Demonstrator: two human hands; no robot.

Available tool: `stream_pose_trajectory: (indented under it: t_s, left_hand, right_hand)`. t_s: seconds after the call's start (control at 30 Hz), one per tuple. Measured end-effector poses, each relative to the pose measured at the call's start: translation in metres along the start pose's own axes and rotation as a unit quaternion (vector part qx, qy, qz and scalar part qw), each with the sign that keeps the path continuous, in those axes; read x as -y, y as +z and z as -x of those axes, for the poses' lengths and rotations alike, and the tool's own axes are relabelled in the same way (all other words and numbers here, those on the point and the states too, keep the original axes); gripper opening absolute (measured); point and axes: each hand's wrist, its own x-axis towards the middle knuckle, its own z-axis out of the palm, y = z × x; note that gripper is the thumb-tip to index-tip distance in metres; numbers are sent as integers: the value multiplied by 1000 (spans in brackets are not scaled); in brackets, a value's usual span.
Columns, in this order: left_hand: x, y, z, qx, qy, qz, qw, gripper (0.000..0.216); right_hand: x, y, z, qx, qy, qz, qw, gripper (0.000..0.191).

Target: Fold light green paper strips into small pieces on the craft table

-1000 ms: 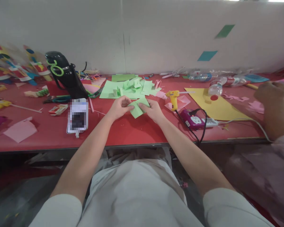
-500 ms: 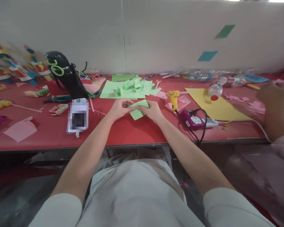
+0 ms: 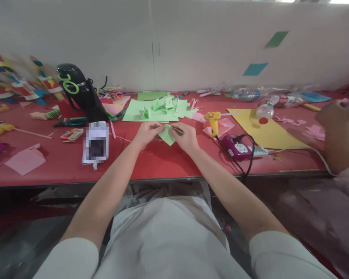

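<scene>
A small piece of green paper (image 3: 166,136) is pinched between both my hands just above the red table (image 3: 151,161). My left hand (image 3: 147,133) grips its left edge with closed fingers. My right hand (image 3: 187,136) holds the right edge, fingers curled over it. The piece looks folded into a smaller, pointed shape. Right behind my hands lies a pile of green paper sheets and cut pieces (image 3: 158,107).
A phone (image 3: 96,142) lies left of my hands. A yellow glue gun (image 3: 213,120), a purple power strip (image 3: 239,148) with cables and a yellow sheet (image 3: 264,130) sit to the right. A black bag (image 3: 80,93) stands at the back left. Another person's hand (image 3: 336,114) is at the far right.
The green paper has been folded smaller between my hands, and my fingers have closed in on it. The other person's hand barely shifted.
</scene>
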Motion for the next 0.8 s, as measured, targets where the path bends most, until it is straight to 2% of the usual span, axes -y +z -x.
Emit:
stream_pose_trajectory:
  t_s: [0.13,0.27,0.37,0.43,0.57,0.8]
  left_hand:
    - [-1,2,0,19,-26,19,999,26]
    - [-3,2,0,0,-28,56,998,26]
    - [-3,0,-1,-26,-27,86,996,25]
    - [-2,-1,-1,-24,-24,90,995,26]
    - [-2,-3,-1,5,-35,92,995,27]
    - [-2,-3,-1,43,-41,116,991,30]
  right_hand:
    - [-6,3,0,19,-97,19,995,22]
    - [-6,4,1,46,-128,63,989,26]
    - [-2,3,3,77,-123,56,988,38]
    - [0,2,3,86,-115,31,989,40]
    - [0,1,1,66,-92,-20,993,34]
    - [-4,5,-1,40,-60,-24,997,36]
